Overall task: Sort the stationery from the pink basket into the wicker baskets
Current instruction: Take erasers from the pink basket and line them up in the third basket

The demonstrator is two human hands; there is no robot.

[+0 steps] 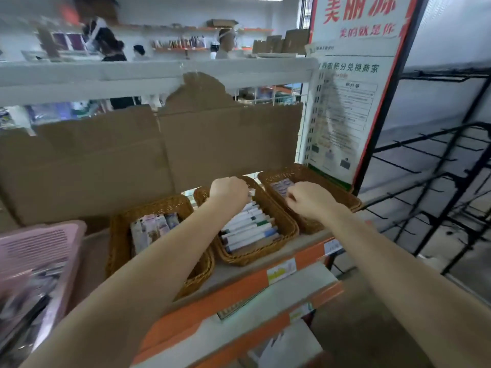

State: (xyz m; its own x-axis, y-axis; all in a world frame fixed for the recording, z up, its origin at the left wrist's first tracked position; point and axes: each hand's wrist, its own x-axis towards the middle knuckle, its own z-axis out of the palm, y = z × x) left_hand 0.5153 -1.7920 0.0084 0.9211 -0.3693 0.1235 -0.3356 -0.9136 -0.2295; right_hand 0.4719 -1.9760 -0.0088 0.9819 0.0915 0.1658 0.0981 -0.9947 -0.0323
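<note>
Three wicker baskets are sitting in a row on the shelf, and all of them are already carrying stock, so by my reading the sorting is well underway but not finished. Nearest, at the lower left of the frame, the pink basket [39,251] is still holding a blurred heap of dark and clear packets, which I take as the work left to do. Just beyond it, the left wicker basket [119,235] is showing a few flat carded packs [154,229] standing against its far side. The middle wicker basket [287,224] is holding a neat stack of boxed pens [249,229], lying side by side.

Over the far end of that middle basket the left hand [229,191] is hovering with its fingers curled under; something small and pale is peeking out at the knuckles, but whether the grip is actually closed on an item I cannot tell. Farther right, the right hand [309,199] is reaching into the right wicker basket [345,197] with fingers bent down toward some pale packets [281,186] lying there; again the grip is turned away, so I cannot tell if it is pinching anything.

Judging from both hands working at the far baskets, items are being placed or straightened there just now.
</note>
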